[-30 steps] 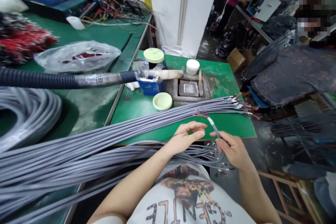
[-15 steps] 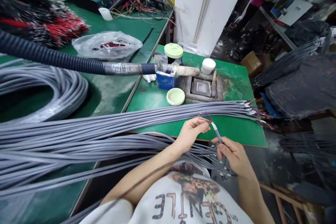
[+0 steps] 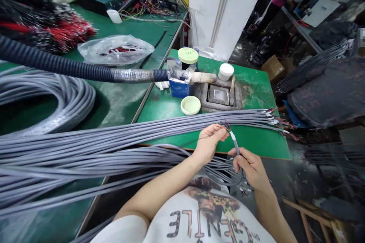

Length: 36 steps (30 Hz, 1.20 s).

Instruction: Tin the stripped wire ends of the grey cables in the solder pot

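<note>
My right hand (image 3: 251,167) grips a grey cable (image 3: 236,147) a little below its stripped end, where white tape wraps the sheath. From that end thin coloured wires (image 3: 226,124) fan out. My left hand (image 3: 211,140) pinches some of these wires between thumb and fingertips. Just beyond my hands a bundle of grey cables (image 3: 171,126) lies across the green table, its stripped ends at the right. Nearer my body a second bundle of grey cables (image 3: 137,161) runs under my left forearm and along the table edge.
A solder pot (image 3: 220,95) with a brush-like tool on its rim sits behind the cables. Close by are a light green lid (image 3: 191,105), a white jar (image 3: 226,71) and a blue box (image 3: 180,87). A ribbed hose (image 3: 94,73) crosses from the left above a cable coil (image 3: 71,95).
My left hand has shifted slightly along the wires, still pinching them. My right hand and the held cable have moved a little left.
</note>
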Tool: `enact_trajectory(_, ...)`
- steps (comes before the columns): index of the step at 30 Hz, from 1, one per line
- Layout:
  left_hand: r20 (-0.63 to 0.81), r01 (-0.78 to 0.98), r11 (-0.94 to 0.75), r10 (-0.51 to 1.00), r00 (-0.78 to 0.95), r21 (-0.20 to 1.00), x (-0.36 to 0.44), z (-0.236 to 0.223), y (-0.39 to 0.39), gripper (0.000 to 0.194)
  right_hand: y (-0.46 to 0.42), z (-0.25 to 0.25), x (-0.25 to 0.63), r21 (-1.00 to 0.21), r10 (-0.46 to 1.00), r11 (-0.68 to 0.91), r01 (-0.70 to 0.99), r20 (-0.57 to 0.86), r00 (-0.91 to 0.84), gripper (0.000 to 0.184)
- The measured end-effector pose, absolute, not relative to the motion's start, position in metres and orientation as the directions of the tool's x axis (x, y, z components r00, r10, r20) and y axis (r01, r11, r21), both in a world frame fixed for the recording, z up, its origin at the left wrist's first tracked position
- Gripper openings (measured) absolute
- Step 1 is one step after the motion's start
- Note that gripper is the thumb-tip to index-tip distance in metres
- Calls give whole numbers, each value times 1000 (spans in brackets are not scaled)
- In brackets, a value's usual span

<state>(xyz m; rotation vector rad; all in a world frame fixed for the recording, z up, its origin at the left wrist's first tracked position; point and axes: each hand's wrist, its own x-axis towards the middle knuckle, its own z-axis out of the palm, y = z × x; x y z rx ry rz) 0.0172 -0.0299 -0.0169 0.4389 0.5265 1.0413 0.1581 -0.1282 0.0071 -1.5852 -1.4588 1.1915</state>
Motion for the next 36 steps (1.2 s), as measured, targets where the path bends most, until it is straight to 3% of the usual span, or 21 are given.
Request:
enact_trajectory(4, -232, -705, 644, 765, 601, 297, 22, -19, -34, 18, -125, 5, 161, -909, 988, -118, 401, -149, -46, 23)
enact_trajectory(9, -193, -673, 688, 724, 662, 272, 24, -20, -38, 11, -119, 8, 161, -888, 993, -49, 457, 8, 121, 19)
enact_trajectory(13, -114, -623, 747, 657, 745, 231, 21, -13, -35, 17, -115, 11, 155, -878, 994, 50, 476, 92, 65, 21)
enact_trajectory(19, 0, -622, 688, 670, 742, 373, 14, -8, -29, 27, -111, 18, 150, -867, 996, 85, 490, 66, -56, 24)
enact_trajectory(27, -70, -560, 619, 703, 708, 551, 5, -16, -24, 31, -109, 14, 150, -885, 999, 51, 462, 44, -26, 28)
enact_trajectory(36, 138, -572, 288, 798, 587, 768, -8, -18, -11, 24, -106, 13, 150, -909, 1000, -18, 417, -27, -15, 28)
